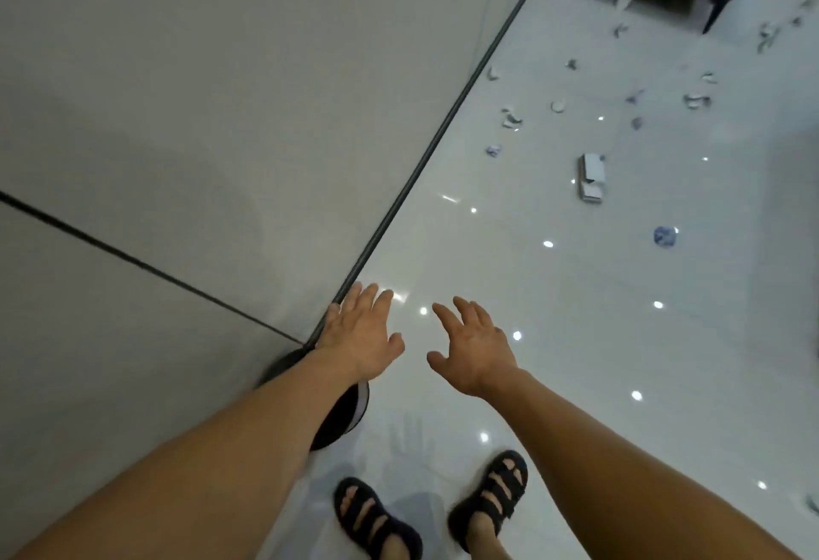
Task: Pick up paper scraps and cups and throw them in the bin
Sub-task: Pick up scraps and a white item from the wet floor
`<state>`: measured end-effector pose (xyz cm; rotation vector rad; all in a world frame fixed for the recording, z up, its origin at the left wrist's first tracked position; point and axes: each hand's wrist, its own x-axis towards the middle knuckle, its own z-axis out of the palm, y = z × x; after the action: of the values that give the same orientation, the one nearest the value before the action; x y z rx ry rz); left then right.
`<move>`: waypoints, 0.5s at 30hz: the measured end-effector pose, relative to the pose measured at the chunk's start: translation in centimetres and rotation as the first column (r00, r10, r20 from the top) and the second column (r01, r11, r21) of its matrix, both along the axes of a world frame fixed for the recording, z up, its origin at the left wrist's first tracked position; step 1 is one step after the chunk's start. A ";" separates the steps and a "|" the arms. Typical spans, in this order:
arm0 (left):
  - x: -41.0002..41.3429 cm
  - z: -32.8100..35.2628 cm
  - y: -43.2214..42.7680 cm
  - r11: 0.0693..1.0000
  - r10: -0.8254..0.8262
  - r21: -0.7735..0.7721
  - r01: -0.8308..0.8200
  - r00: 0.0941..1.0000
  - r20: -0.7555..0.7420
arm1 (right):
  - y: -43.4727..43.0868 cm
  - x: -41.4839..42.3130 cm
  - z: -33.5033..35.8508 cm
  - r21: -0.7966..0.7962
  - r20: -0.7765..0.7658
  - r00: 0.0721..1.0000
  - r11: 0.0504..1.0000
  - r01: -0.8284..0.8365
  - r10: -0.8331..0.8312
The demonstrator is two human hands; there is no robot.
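As the left hand (361, 333) and right hand (472, 349) spread empty, crumpled paper scraps (664, 236) dot the glossy floor (554, 276). A round bin (339, 420) sits below.

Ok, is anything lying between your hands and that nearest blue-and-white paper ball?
Nothing visible. Only glossy floor lies between the right hand and the paper ball. The left hand and the right are both open and hold nothing. The white box lies beyond the ball, not in the way.
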<state>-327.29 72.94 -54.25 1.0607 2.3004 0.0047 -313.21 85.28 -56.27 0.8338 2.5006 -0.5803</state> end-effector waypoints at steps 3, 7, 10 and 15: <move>3.0 6.2 5.4 0.992 -0.123 0.031 0.124 0.992 -0.035 | 4.2 5.0 6.5 0.040 -0.033 0.993 0.993 0.113 -0.112; 10.0 13.9 12.5 0.960 -0.262 0.086 0.268 0.963 -0.069 | 8.8 13.7 13.5 0.052 -0.103 0.949 0.951 0.304 -0.298; 17.0 17.9 17.6 0.926 -0.352 0.122 0.358 0.933 -0.068 | 11.2 22.0 16.6 0.059 -0.133 0.907 0.910 0.410 -0.399; 31.1 21.3 25.6 0.806 -0.562 0.153 0.573 0.820 -0.108 | 14.4 38.2 19.1 0.071 -0.126 0.801 0.800 0.596 -0.586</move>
<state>-296.22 98.54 -32.94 1.8353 1.9649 -0.0602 -275.00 99.67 -37.20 1.6998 2.3430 -0.6968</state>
